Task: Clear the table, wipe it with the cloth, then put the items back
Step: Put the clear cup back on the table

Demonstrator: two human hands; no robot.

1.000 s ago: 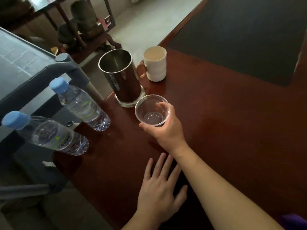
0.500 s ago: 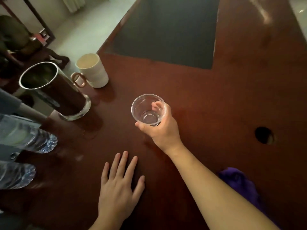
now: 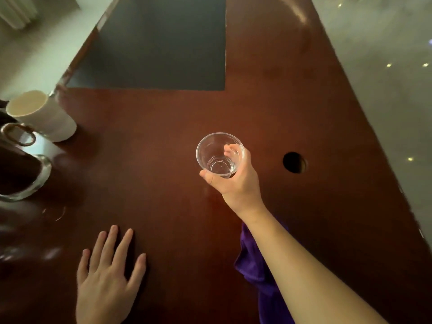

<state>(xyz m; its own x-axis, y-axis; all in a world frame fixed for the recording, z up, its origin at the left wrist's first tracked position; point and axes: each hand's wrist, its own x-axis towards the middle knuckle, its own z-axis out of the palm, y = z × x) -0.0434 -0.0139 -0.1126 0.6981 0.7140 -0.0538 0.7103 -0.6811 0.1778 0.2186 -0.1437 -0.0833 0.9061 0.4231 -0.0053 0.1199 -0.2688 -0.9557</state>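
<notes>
At the desk's (image 3: pixel 292 108) left edge stand a white mug (image 3: pixel 43 116) and, just nearer the person, a steel jug (image 3: pixel 22 169) that is cut off by the frame. Both are well apart from either hand.

Next, near the desk's near edge, the left hand (image 3: pixel 107 277) lies flat, palm down, fingers spread. Its grip is released and holds nothing.

Toward the middle of the desk, the right hand (image 3: pixel 233 178) has its grip closed round a clear plastic cup (image 3: pixel 219 154). The cup is upright, mouth up and seemingly empty, with its long axis vertical. The thumb is on its near side and the fingers (image 3: pixel 231 149) wrap the far side. It seems to be held just above the wood, though contact cannot be told.

Under the right forearm, by the near edge, lies a purple cloth (image 3: pixel 254 265), partly hidden.

Further right, a round cable hole (image 3: pixel 294 162) opens in the desk top near its right edge.

The cup is already in the right grip. The bare wood to set it on lies directly below and around it, so the coming move probably turns on lowering it straight down while keeping that axis upright. The cloth is nearer the right arm than the left hand.
</notes>
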